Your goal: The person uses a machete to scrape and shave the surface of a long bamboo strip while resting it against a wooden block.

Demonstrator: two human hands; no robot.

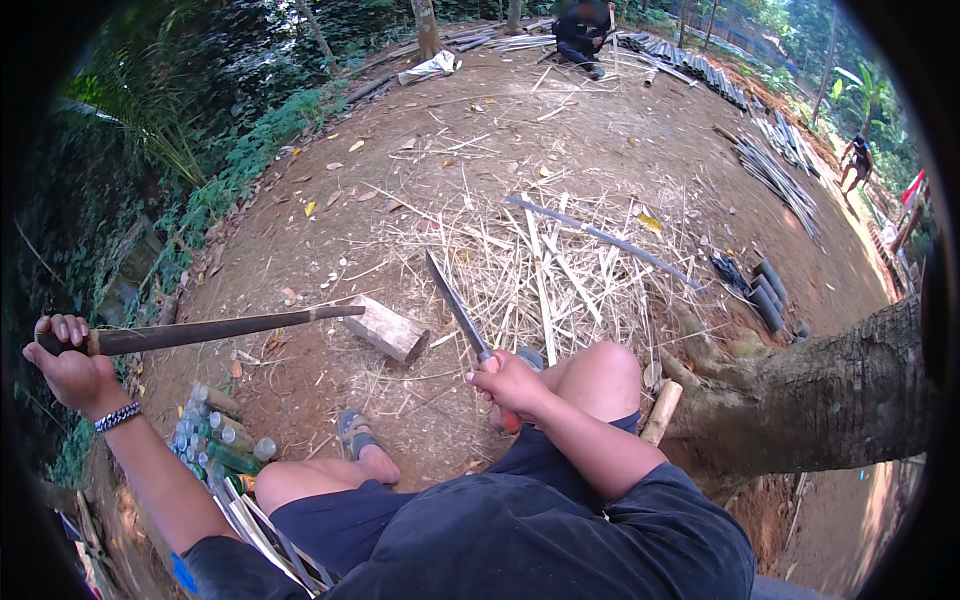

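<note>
My left hand (68, 365) is out to the left, shut on the end of a long dark stick (215, 329) that reaches right, its far tip resting on a wooden block (388, 329) on the ground. Over my right knee, my right hand (510, 383) grips the orange handle of a long knife (456, 307) whose blade points up and away from me. I sit on the bare earth with my sandalled foot (358, 437) just below the block.
Split bamboo strips (545, 270) and shavings litter the ground ahead. Several plastic bottles (215, 440) lie by my left leg. A palm trunk (830, 395) lies at right with dark tubes (768, 292) beyond it. Another person (583, 30) crouches far off.
</note>
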